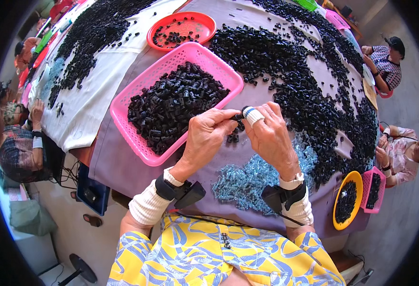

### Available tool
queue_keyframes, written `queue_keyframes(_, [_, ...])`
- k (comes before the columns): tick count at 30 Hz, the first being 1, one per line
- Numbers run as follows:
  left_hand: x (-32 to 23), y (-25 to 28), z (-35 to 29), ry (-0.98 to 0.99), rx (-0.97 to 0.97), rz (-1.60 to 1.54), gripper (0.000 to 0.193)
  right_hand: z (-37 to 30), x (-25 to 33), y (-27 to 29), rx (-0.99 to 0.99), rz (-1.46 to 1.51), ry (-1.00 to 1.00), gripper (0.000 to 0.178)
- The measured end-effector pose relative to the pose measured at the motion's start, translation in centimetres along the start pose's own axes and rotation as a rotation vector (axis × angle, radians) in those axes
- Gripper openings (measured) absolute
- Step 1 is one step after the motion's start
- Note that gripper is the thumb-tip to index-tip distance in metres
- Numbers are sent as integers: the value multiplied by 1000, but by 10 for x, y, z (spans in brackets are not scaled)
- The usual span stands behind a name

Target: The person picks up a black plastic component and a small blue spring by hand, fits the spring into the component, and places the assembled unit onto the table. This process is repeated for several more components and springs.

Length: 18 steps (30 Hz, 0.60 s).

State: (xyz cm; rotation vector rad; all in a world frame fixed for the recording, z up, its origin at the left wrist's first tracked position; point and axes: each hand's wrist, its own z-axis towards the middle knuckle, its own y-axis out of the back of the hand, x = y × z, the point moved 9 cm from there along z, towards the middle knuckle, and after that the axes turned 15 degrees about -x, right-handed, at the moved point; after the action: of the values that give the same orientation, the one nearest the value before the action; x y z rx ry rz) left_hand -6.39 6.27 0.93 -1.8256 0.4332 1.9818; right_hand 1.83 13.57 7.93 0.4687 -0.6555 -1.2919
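Note:
My left hand (207,136) is closed in a pinch on a small black plastic part (238,117). Against it, the closed fingers of my right hand (272,136) grip the same part from the other side. A white finger sleeve with blue stripes (252,116) covers one right finger. Just left of my hands, a pink perforated basket (123,102) holds a heap of small black plastic parts (171,105). Below my right hand lies a pile of pale blue, see-through coils like small springs (245,183). The finer detail of the held part is hidden by my fingers.
Loose black parts (290,90) spread across the cloth-covered table (123,167). A red round tray (209,24) stands beyond the basket. At right are a yellow tray (337,209) and another pink basket (378,208). Other people (400,152) sit around the table.

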Motion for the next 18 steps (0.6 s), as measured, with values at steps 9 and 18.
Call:
queue_keyframes(9, [-6, 3, 1, -105, -7, 62, 25, -1, 3, -8, 0, -25, 16, 8])
queue_keyframes(18, [-3, 1, 0, -158, 29, 138, 21, -8, 0, -16, 97, 31, 66, 10])
